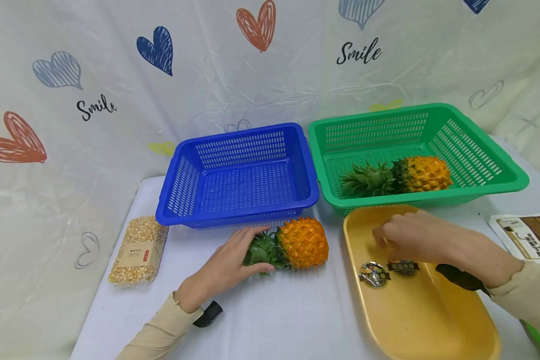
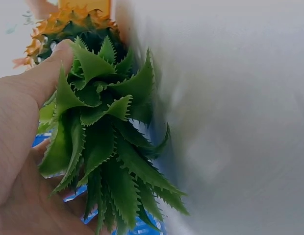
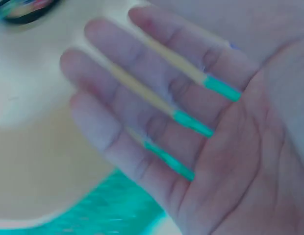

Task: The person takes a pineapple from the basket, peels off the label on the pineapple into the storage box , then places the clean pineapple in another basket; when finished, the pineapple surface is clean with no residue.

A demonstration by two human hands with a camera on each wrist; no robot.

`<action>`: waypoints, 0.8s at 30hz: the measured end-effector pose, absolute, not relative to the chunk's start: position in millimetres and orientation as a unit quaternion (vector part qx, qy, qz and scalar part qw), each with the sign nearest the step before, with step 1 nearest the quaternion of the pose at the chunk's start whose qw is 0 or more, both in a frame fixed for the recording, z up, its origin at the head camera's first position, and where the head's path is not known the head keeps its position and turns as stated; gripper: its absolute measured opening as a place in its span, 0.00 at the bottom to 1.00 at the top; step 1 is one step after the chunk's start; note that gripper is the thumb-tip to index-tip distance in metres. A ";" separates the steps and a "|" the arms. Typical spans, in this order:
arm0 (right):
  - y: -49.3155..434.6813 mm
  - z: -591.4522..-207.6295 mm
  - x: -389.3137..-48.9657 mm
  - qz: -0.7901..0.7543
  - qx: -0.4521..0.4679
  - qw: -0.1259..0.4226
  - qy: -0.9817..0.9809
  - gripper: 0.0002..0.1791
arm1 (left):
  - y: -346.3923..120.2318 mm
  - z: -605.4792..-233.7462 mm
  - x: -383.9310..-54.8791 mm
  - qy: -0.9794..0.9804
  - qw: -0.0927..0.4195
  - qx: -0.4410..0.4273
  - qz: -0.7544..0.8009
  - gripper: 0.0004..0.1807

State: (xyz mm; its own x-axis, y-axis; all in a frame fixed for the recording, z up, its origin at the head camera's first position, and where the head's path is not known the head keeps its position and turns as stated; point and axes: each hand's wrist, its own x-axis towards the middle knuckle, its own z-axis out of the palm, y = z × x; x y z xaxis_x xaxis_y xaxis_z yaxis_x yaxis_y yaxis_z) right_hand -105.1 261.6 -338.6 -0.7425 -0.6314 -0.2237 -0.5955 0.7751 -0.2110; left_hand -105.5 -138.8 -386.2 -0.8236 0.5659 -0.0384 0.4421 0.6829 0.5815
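Observation:
A small pineapple (image 1: pixel 304 243) lies on its side on the white table, orange body to the right and green crown (image 2: pixel 108 127) to the left. My left hand (image 1: pixel 227 262) grips it by the crown, thumb on one side and fingers on the other. Over the yellow tray (image 1: pixel 425 305), my right hand (image 1: pixel 398 232) holds nothing; its palm and spread fingers (image 3: pixel 137 98) show in the right wrist view. Two round labels lie in the tray, one a shiny sticker (image 1: pixel 373 275) and the other a dark-bannered sticker (image 1: pixel 404 268).
A blue basket (image 1: pixel 238 217) stands behind the left hand. Beside it, a green basket (image 1: pixel 486 186) contains another pineapple (image 1: pixel 425 174). A bag of corn kernels (image 1: pixel 137 252) lies at the left edge, and a printed packet (image 1: pixel 528 237) lies at the right.

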 end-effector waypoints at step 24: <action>148.8 -305.9 -117.5 -0.189 -0.484 0.122 0.846 0.41 | -131.6 -382.3 -92.9 0.922 0.040 0.315 0.221 0.47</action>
State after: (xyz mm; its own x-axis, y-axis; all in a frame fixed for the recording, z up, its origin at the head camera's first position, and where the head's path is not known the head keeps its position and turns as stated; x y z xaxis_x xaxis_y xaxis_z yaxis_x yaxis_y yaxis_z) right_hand -117.5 148.8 -305.9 -0.5016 -0.8648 -0.0236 -0.7722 0.4599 -0.4384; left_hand -92.9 -131.6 -382.3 -0.7985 0.5984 0.0659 0.5631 0.7035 0.4336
